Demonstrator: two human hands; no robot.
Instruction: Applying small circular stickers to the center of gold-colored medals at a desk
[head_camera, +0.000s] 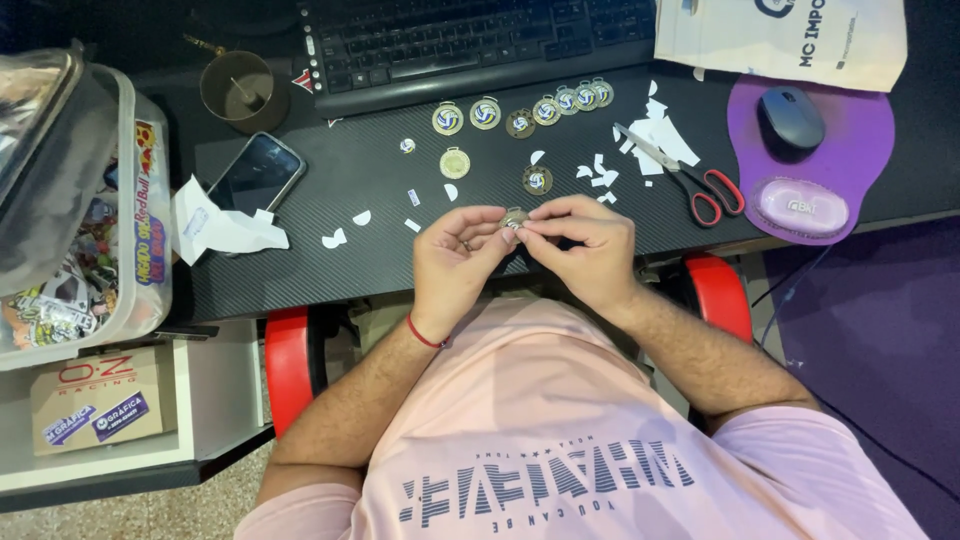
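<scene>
At the centre of the frame, the left hand (455, 262) and right hand (585, 250) meet over the table (300, 260) edge, fingers (490, 215) of both pinched on a small medal (514, 218). More medals (520, 112) lie in a row above, scissors (690, 178) to the right.

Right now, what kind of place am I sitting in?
Probably a home desk used for craft work: a keyboard and mouse at the back, with scissors, paper scraps and small medals.

Far across the desk: a black keyboard (470, 40) and a row of round medals (520, 115). Right: red-handled scissors (690, 180), paper scraps (655, 135), mouse (790, 117) on purple pad (860, 160). Left: a phone (257, 173).
</scene>
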